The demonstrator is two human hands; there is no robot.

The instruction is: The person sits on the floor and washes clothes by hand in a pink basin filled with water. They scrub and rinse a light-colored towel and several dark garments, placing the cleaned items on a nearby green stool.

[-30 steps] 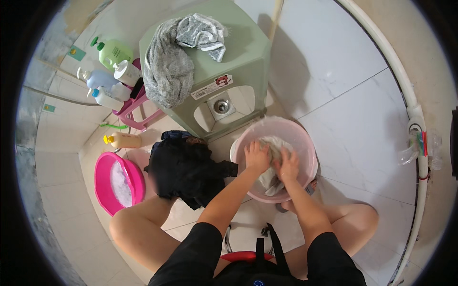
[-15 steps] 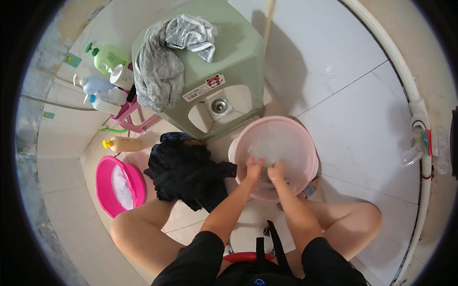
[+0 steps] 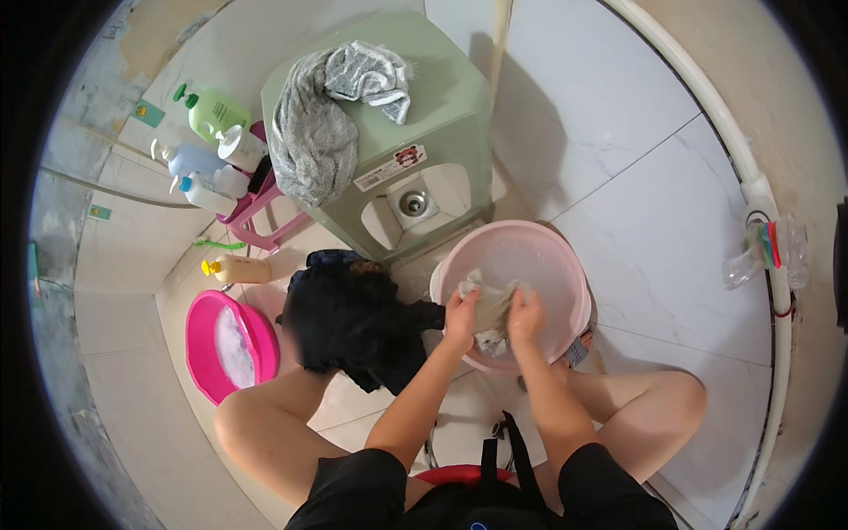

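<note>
A wet, pale greyish cloth (image 3: 491, 311) is stretched between my hands over the pink basin (image 3: 574, 256), which holds cloudy water. My left hand (image 3: 460, 316) grips the cloth's left side, fingers closed round it. On the other side my right hand (image 3: 526, 314) is closed on it too. The cloth's lower end hangs toward the water near the basin's front. What kind of garment it is, I cannot tell. Just left of the basin lies a heap of black clothes (image 3: 353, 318), one end of it reaching the basin's rim.
A green stool (image 3: 450, 97) bearing a grey knitted cloth (image 3: 309, 132) stands beyond the basin. Pump bottles (image 3: 216, 115) crowd a small pink stool (image 3: 265, 231) at left. Nearer are a yellow-capped bottle (image 3: 243, 269) and a bright pink tub (image 3: 201, 353) with suds.
Both hands have come up out of the water, and the pale cloth now shows between them. The view has shifted slightly.
</note>
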